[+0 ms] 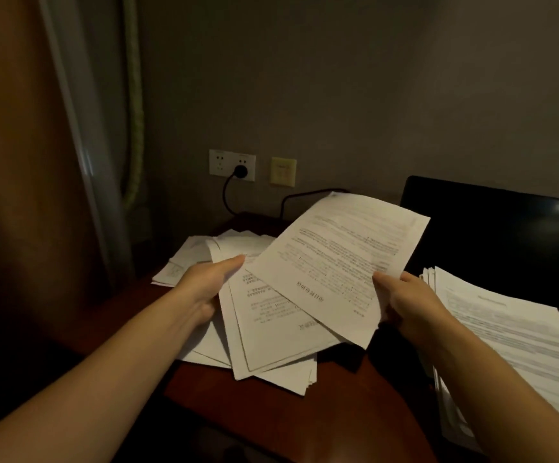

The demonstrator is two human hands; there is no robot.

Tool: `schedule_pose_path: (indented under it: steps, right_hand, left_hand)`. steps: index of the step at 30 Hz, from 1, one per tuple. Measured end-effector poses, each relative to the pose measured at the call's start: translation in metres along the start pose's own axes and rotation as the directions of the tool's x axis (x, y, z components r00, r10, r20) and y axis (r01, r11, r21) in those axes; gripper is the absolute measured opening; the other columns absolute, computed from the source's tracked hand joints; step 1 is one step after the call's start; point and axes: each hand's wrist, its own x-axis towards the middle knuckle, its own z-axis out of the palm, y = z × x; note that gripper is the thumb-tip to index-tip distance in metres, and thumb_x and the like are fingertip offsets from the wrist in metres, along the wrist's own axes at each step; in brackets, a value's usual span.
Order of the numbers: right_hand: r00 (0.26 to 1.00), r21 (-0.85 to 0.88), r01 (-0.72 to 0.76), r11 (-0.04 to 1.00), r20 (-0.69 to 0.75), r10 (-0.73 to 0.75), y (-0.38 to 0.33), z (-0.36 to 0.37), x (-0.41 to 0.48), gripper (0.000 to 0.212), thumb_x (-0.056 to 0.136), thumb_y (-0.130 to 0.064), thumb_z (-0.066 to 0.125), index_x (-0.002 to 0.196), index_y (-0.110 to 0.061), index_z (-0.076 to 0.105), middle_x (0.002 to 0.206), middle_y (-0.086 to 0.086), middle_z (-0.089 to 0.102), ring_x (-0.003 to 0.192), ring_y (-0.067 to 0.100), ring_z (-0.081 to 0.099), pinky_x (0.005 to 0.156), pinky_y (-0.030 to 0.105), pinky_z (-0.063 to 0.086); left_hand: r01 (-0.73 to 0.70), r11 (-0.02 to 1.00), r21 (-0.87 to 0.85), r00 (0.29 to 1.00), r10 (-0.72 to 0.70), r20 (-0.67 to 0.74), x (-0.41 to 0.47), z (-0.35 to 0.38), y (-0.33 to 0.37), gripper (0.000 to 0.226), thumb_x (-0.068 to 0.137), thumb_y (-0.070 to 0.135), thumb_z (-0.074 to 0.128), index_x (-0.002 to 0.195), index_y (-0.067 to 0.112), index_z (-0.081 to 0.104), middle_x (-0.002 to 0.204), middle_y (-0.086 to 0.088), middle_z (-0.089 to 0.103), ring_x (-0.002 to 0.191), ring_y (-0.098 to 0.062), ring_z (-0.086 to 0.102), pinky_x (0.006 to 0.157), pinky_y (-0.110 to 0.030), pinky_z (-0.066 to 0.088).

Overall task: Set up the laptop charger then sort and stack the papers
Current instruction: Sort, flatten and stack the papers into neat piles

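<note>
Desk [305, 422] front prob. bare; laptop [488, 235], paper stack [505, 335] block right; loose papers [198, 255] left.

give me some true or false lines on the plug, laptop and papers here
1. A plug sits in the wall socket. True.
2. The laptop screen shows a bright document. False: the screen is dark, with only a small glare spot.
3. The right hand pinches a printed sheet. True.
4. The left hand is empty and flat on the desk. False: it grips a fanned bundle of papers, thumb on top.
5. A stack of papers lies to the right of the right hand. True.
</note>
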Motion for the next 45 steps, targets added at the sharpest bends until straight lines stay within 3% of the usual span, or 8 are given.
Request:
schedule_pose_path:
  steps: [8,12,21,26,28,32,36,45]
  right_hand:
    - [0.954,-0.029,-0.185,0.982,0.235,0.187,0.008,0.007,0.002,0.025,0.103,-0.015,0.052,0.126,-0.014,0.061,0.113,0.008,0.076,0.103,0.029,0.073,0.081,0.043,0.060]
    - [0.942,-0.145,-0.172,0.974,0.264,0.206,0.001,0.010,-0.004,0.018,0.102,-0.017,0.055,0.119,-0.013,0.060,0.104,0.009,0.076,0.090,0.028,0.076,0.070,0.041,0.061]
    - [0.920,-0.193,-0.169,0.966,0.322,0.225,-0.009,0.010,-0.002,0.033,0.091,0.005,0.064,0.120,-0.009,0.062,0.108,0.012,0.076,0.095,0.034,0.075,0.084,0.048,0.061]
    - [0.923,-0.473,0.081,0.877,0.367,0.113,-0.026,0.014,-0.006,0.040,0.086,-0.003,0.073,0.120,-0.022,0.063,0.102,-0.001,0.077,0.096,0.022,0.074,0.093,0.047,0.058]
    - [0.904,-0.449,0.088,0.889,0.410,0.118,-0.035,0.017,-0.007,0.049,0.084,-0.004,0.076,0.124,-0.029,0.060,0.103,0.001,0.077,0.095,0.025,0.075,0.091,0.050,0.059]
    - [0.874,-0.473,0.102,0.875,0.462,0.149,-0.056,0.022,-0.015,0.089,0.078,-0.014,0.083,0.148,-0.037,0.034,0.114,0.008,0.071,0.096,0.027,0.074,0.081,0.039,0.061]
    - [0.896,-0.583,0.231,0.779,0.439,0.064,-0.067,0.022,-0.020,0.116,0.072,-0.023,0.088,0.159,-0.034,0.013,0.118,0.007,0.069,0.106,0.025,0.068,0.102,0.044,0.052]
    - [0.850,-0.639,0.393,0.661,0.526,0.004,-0.084,0.007,-0.040,0.110,0.077,-0.022,0.085,0.157,-0.042,0.013,0.094,-0.002,0.078,0.087,0.016,0.076,0.091,0.042,0.059]
  left_hand:
    - [0.110,0.990,-0.093,0.990,-0.101,0.097,-0.001,0.002,-0.003,0.023,0.091,0.040,0.070,0.103,0.026,0.056,0.117,-0.013,0.071,0.091,-0.036,0.074,0.079,-0.048,0.061]
    - [0.118,0.993,-0.018,0.986,-0.115,0.123,-0.002,-0.003,-0.004,0.015,0.092,0.029,0.070,0.098,0.018,0.061,0.115,-0.013,0.071,0.100,-0.036,0.071,0.087,-0.046,0.057]
    - [-0.012,0.972,0.236,0.998,-0.005,0.070,-0.016,0.002,0.004,0.041,0.098,0.018,0.062,0.137,0.015,0.052,0.104,-0.010,0.075,0.097,-0.029,0.072,0.088,-0.043,0.057]
    - [-0.332,0.506,0.796,0.906,0.406,0.120,0.000,0.013,0.025,0.090,0.089,0.056,0.066,0.160,0.026,0.018,0.167,0.001,0.013,0.153,-0.025,0.014,0.122,-0.050,0.022]
    - [-0.481,0.269,0.834,0.845,0.394,0.361,0.003,0.025,0.039,0.081,0.089,0.062,0.061,0.157,0.031,0.028,0.166,0.008,0.014,0.154,-0.018,0.005,0.124,-0.052,0.013]
    - [-0.689,0.081,0.720,0.717,0.221,0.661,-0.003,0.057,0.066,0.089,0.083,0.068,0.064,0.157,0.043,0.021,0.166,0.017,0.007,0.153,-0.009,-0.004,0.123,-0.050,0.007]
    - [-0.722,0.027,0.691,0.692,0.021,0.722,-0.004,0.079,0.090,0.077,0.080,0.069,0.067,0.147,0.043,0.041,0.163,0.014,0.021,0.150,-0.013,0.017,0.116,-0.037,0.021]
    - [-0.647,0.151,0.747,0.722,-0.191,0.665,-0.009,0.076,0.098,0.037,0.074,0.048,0.084,0.102,0.027,0.076,0.097,0.009,0.077,0.091,-0.012,0.074,0.094,-0.041,0.058]
